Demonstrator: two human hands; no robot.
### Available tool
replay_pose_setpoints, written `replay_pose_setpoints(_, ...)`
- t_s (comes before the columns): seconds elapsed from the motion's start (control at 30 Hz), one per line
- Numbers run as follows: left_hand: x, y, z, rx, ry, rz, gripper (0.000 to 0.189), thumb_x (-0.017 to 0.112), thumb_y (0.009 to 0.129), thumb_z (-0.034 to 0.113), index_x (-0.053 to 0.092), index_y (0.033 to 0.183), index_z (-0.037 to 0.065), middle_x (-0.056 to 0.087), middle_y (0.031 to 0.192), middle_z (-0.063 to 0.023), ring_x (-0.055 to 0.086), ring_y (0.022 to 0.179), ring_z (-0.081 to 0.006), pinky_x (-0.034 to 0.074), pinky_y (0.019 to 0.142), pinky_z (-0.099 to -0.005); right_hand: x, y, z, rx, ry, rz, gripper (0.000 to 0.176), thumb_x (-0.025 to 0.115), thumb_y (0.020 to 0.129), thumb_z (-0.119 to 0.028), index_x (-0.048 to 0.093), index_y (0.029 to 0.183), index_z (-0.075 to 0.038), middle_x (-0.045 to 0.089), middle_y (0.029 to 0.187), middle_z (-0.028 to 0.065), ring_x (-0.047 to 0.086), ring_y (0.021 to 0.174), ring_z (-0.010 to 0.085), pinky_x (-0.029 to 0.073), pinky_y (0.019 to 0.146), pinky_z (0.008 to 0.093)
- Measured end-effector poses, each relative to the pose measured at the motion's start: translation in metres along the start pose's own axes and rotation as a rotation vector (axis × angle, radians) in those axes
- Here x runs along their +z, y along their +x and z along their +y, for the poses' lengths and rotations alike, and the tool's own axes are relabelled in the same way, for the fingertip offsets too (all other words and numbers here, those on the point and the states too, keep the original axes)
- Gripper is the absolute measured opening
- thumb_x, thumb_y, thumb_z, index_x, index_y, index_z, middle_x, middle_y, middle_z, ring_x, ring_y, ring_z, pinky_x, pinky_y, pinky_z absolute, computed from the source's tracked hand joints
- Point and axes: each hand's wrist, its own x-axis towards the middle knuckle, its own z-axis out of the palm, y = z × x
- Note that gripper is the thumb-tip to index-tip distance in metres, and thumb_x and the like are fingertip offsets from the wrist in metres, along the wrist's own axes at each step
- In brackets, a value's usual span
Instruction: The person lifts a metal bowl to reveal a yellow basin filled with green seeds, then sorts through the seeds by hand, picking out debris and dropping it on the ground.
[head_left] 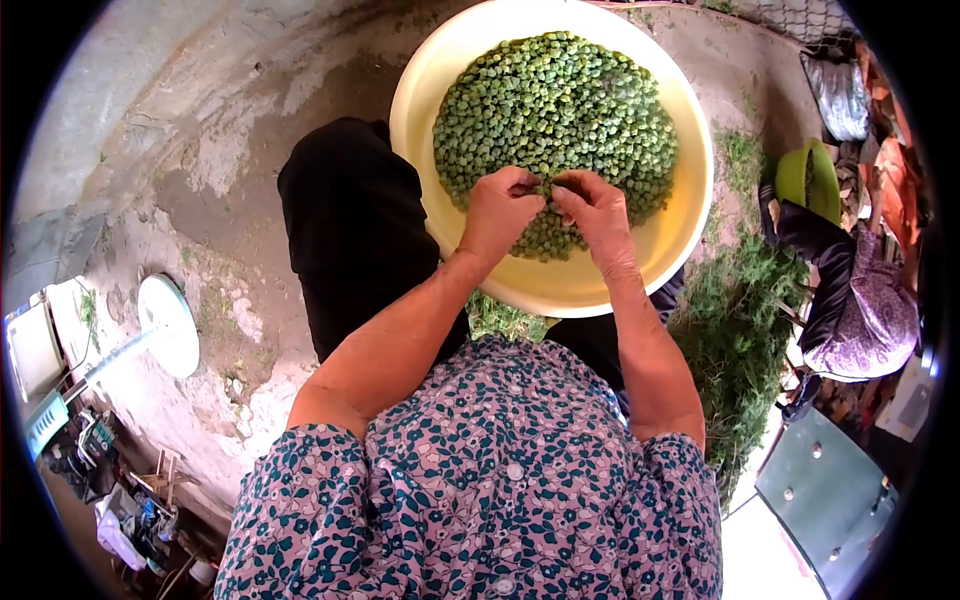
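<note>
A wide yellow basin (pixel 640 265) holds a heap of small round green pods or fruits (pixel 560 100). Over the near part of the heap, my left hand (pixel 503 210) is closed, thumb and fingertips pinched together. Close beside it on the right, my right hand (pixel 594 208) pinches as well, its fingertips almost meeting those of the left. A small green piece (pixel 543 188) shows between the two sets of fingertips. Which fingers grip it is hard to make out at this size.
My dark-trousered knee (pixel 350 210) is left of the basin. A standing fan (pixel 168 325) is at the left. Cut green plants (pixel 740 320) lie on the right, where another person (pixel 860 310) sits near a green bucket (pixel 808 180). A dark green panel (pixel 825 490) is at lower right.
</note>
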Motion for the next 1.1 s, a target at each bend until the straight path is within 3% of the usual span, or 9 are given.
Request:
replay_pose_setpoints(0.2, 0.004, -0.002, 0.003, 0.265, 0.448, 0.064, 0.019, 0.065, 0.074, 0.005, 0.060, 0.090, -0.004, 0.062, 0.073, -0.0057, 0.057, 0.067, -0.0099, 0.048, 0.061, -0.0244, 0.010, -0.002, 0.007, -0.356, -0.087, -0.022, 0.016, 0.062, 0.078, 0.003, 0.064, 0.093, -0.002, 0.059, 0.083, 0.0025, 0.054, 0.066, 0.0080, 0.046, 0.060, 0.0220)
replay_pose_setpoints(0.5, 0.001, -0.006, 0.009, 0.182, 0.430, -0.036, 0.024, 0.070, 0.071, 0.009, 0.061, 0.089, -0.003, 0.064, 0.076, -0.0071, 0.060, 0.073, -0.0097, 0.049, 0.065, -0.0250, 0.016, -0.010, -0.002, -0.084, -0.115, 0.070, 0.006, 0.054, 0.085, -0.002, 0.058, 0.089, 0.000, 0.056, 0.068, 0.0035, 0.053, 0.057, 0.0087, 0.045, 0.051, 0.0226)
replay_pose_setpoints(0.6, -0.002, -0.005, 0.005, 0.160, 0.530, -0.023, 0.024, 0.070, 0.069, 0.011, 0.061, 0.087, -0.002, 0.065, 0.077, -0.0099, 0.061, 0.068, -0.0161, 0.049, 0.065, -0.0285, 0.010, -0.016, -0.008, 0.047, 0.193, 0.147, 0.010, 0.052, 0.086, -0.004, 0.056, 0.093, 0.003, 0.057, 0.069, 0.0051, 0.055, 0.058, 0.0105, 0.047, 0.052, 0.0240)
replay_pose_setpoints(0.67, -0.009, -0.005, 0.001, 0.195, 0.945, -0.009, 0.017, 0.059, 0.069, 0.011, 0.061, 0.083, 0.002, 0.064, 0.077, -0.0144, 0.063, 0.075, -0.0285, 0.049, 0.066, -0.0379, -0.011, -0.026, -0.015, -0.001, 0.272, 0.340, 0.014, 0.052, 0.086, -0.004, 0.056, 0.096, 0.005, 0.058, 0.070, 0.0070, 0.057, 0.059, 0.0129, 0.050, 0.053, 0.0254)
replay_pose_setpoints(0.8, -0.012, -0.016, 0.002, 0.174, 1.300, -0.092, 0.013, 0.054, 0.071, 0.009, 0.061, 0.080, 0.004, 0.063, 0.081, -0.0148, 0.062, 0.080, -0.0326, 0.049, 0.068, -0.0417, -0.087, -0.052, -0.011, -0.209, -0.052, 0.679, 0.015, 0.052, 0.084, -0.002, 0.059, 0.095, 0.005, 0.062, 0.079, 0.0118, 0.060, 0.064, 0.0156, 0.052, 0.059, 0.0263)
replay_pose_setpoints(0.87, -0.014, -0.020, 0.005, 0.104, 1.436, -0.294, 0.017, 0.052, 0.073, 0.005, 0.060, 0.089, 0.004, 0.060, 0.088, -0.0143, 0.059, 0.089, -0.0314, 0.047, 0.073, -0.0421, -0.133, -0.072, -0.007, -0.096, -0.210, 0.791, 0.016, 0.056, 0.080, -0.002, 0.062, 0.094, 0.003, 0.063, 0.086, 0.0126, 0.061, 0.071, 0.0181, 0.052, 0.065, 0.0288)
replay_pose_setpoints(0.93, -0.017, -0.019, -0.004, 0.112, 1.489, -0.306, 0.017, 0.051, 0.074, 0.006, 0.059, 0.090, 0.005, 0.060, 0.089, -0.0135, 0.059, 0.090, -0.0310, 0.047, 0.073, -0.0418, -0.186, -0.082, 0.026, -0.083, -0.776, 0.848, 0.017, 0.059, 0.078, -0.002, 0.065, 0.093, 0.000, 0.063, 0.089, 0.0110, 0.061, 0.078, 0.0199, 0.051, 0.072, 0.0304)
replay_pose_setpoints(1.0, -0.018, -0.019, -0.010, 0.120, 1.545, -0.323, 0.017, 0.051, 0.075, 0.007, 0.059, 0.091, 0.006, 0.060, 0.091, -0.0127, 0.059, 0.090, -0.0307, 0.048, 0.073, -0.0415, -0.188, -0.085, 0.022, -0.065, -0.895, 0.837, 0.015, 0.060, 0.078, -0.004, 0.067, 0.091, -0.003, 0.064, 0.091, 0.0106, 0.061, 0.083, 0.0200, 0.050, 0.076, 0.0302)
replay_pose_setpoints(1.1, -0.020, -0.019, -0.014, 0.305, 1.537, -0.244, 0.013, 0.051, 0.075, 0.011, 0.062, 0.081, 0.010, 0.063, 0.083, -0.0093, 0.063, 0.079, -0.0269, 0.049, 0.065, -0.0395, -0.146, -0.066, 0.000, -0.287, -0.824, 0.770, 0.013, 0.062, 0.080, -0.006, 0.067, 0.092, -0.004, 0.065, 0.088, 0.0085, 0.061, 0.073, 0.0159, 0.050, 0.066, 0.0270)
